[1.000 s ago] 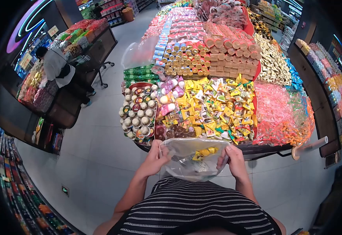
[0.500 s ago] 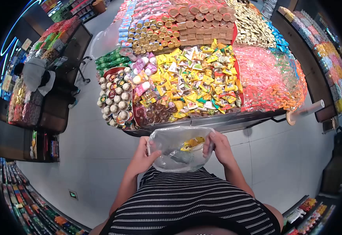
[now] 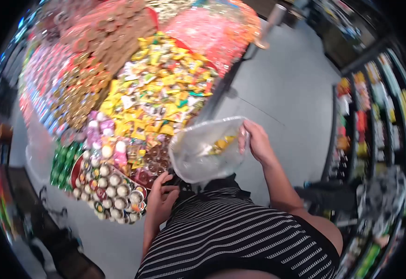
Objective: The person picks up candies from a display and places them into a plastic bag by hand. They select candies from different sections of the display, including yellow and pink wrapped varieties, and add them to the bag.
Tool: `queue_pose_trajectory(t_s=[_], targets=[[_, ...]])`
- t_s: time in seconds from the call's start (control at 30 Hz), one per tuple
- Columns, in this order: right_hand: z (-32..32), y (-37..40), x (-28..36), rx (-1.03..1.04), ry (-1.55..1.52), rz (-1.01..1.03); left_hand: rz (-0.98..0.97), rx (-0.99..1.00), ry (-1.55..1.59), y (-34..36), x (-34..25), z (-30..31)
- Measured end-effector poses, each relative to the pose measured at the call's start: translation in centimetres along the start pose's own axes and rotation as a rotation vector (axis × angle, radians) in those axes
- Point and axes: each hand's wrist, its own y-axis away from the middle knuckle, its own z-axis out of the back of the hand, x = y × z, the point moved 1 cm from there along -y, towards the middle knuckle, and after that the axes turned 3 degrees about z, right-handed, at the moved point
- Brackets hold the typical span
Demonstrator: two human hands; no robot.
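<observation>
Right hand [image 3: 257, 143] pinches plastic bag [image 3: 189, 160] at its right rim, yellow packets [image 3: 224, 143] inside just left of that grip; left hand [image 3: 161, 199], fingers loosely spread, near bag's lower left.

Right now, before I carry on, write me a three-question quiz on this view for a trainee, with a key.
1. Which of the person's two hands grips the rim of the wide-mouthed, translucent plastic bag?
2. True or false: nothing lies inside the bag.
3. Which wrapper colour stands out most in the broad heap of small wrapped packets in the middle of the display?
a) blue
b) yellow
c) purple

Key:
1. The right hand; the left hand is off the bag.
2. False: a few yellow packets show inside.
3. b
</observation>
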Motion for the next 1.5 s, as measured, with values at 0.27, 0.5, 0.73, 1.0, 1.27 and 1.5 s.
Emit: queue_pose_trajectory(t_s=[0.27, 0.5, 0.73, 1.0, 1.27, 1.5], targets=[[-2.0, 4.4, 6.1, -0.293, 0.196, 0.306, -0.01, 0.374, 0.017, 2.4, -3.2, 2.6], [-1.8, 9.6, 1.7, -0.386, 0.163, 0.2, 0.014, 0.464, 0.047, 1.5, -2.8, 3.7], [1.3, 12.6, -1.9, -0.467, 0.118, 0.039, 0.03, 0.54, -0.001, 0.4, -2.9, 0.4], [9.3, 10.5, -0.8, -0.404, 0.139, 0.013, -0.021, 0.44, -0.102, -4.9, -0.7, -6.7], [21.7, 8.7, 1.8, -0.271, 0.128, -0.051, -0.003, 0.242, -0.199, -12.8, 1.5, -18.5], [28.1, 5.8, 5.1, -0.197, 0.058, -0.036, 0.425, -0.023, -0.153, -16.5, 22.8, -16.2]])
